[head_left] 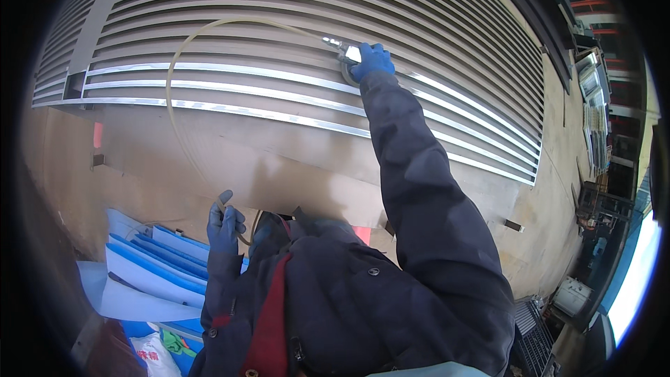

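My right hand (375, 61), in a blue glove, is closed around a silver air-powered sander (350, 55), whose round pad rests on the slats of a large metal louvre panel (279, 93). From the sander's metal fitting a pale air hose (180, 56) arcs left over the panel and back toward me. My left hand (225, 225), gloved in grey-blue, grips that hose low near my body, thumb and fingers closed round it. The nearest slats gleam bright, while those farther away look dull grey. My right hand hides part of the sander.
Blue and white foam sheets (157, 265) stand at the lower left, beside a white printed bag (152, 355) and a green cloth (174, 341). Metal frames (594, 108) are stacked along the right. A black grated rack (534, 335) sits at the lower right.
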A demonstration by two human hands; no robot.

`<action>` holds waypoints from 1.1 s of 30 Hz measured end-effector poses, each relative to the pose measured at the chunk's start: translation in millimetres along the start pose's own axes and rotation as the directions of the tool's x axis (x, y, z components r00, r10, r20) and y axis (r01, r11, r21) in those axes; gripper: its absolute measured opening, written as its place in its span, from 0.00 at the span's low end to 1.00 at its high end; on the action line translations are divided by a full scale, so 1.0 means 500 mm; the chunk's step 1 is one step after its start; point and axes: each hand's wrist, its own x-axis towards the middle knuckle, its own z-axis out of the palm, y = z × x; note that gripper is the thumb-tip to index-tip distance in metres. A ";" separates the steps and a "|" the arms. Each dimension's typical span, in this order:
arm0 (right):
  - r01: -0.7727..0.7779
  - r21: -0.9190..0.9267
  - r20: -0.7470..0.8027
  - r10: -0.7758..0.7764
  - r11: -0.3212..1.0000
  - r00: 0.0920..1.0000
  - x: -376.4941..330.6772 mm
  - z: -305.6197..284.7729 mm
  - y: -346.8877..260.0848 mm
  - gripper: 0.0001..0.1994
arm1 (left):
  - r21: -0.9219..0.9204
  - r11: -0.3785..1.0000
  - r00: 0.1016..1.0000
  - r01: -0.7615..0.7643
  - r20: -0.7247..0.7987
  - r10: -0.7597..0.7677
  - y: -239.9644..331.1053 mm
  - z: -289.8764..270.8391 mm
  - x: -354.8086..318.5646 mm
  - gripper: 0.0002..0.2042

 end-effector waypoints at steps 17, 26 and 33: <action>-0.299 0.022 0.001 0.300 0.954 0.954 0.005 -0.034 0.339 0.34 | 0.012 0.993 0.967 0.122 0.223 -0.121 0.021 0.064 0.064 0.19; -0.114 0.004 -0.006 0.114 0.994 0.993 0.047 -0.011 0.054 0.29 | -0.038 0.998 0.991 0.046 0.125 -0.041 0.007 0.014 0.080 0.17; 0.000 0.019 -0.001 0.000 1.000 1.000 0.047 -0.005 -0.095 0.26 | -0.018 1.000 0.994 -0.005 0.112 0.007 0.018 0.028 0.081 0.16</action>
